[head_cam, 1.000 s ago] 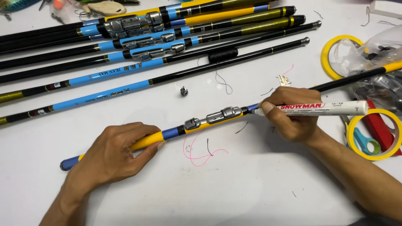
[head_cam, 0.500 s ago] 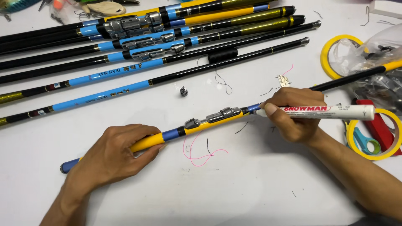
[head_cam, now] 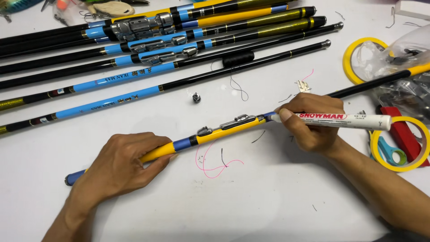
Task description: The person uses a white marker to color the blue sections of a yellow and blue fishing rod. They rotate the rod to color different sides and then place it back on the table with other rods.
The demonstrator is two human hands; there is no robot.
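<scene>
A fishing rod (head_cam: 224,129) with a yellow and blue handle and a metal reel seat lies slantwise on the white table. My left hand (head_cam: 123,163) grips its yellow handle near the blue butt end. My right hand (head_cam: 311,125) holds a white marker pen (head_cam: 340,121) level, its tip touching the rod just past the reel seat, where the blue band meets the black shaft. The rod's black shaft runs on up to the right under my right hand.
Several more rods (head_cam: 156,45) in black, blue and yellow lie across the top left. Two yellow tape rolls (head_cam: 354,58) (head_cam: 398,166), a clear plastic bag (head_cam: 403,49), a red tool (head_cam: 405,134), a small metal part (head_cam: 196,97) and loose thread pieces (head_cam: 215,163) lie around.
My right hand has tilted the marker slightly and kept its tip on the rod. My left hand has stayed on the handle.
</scene>
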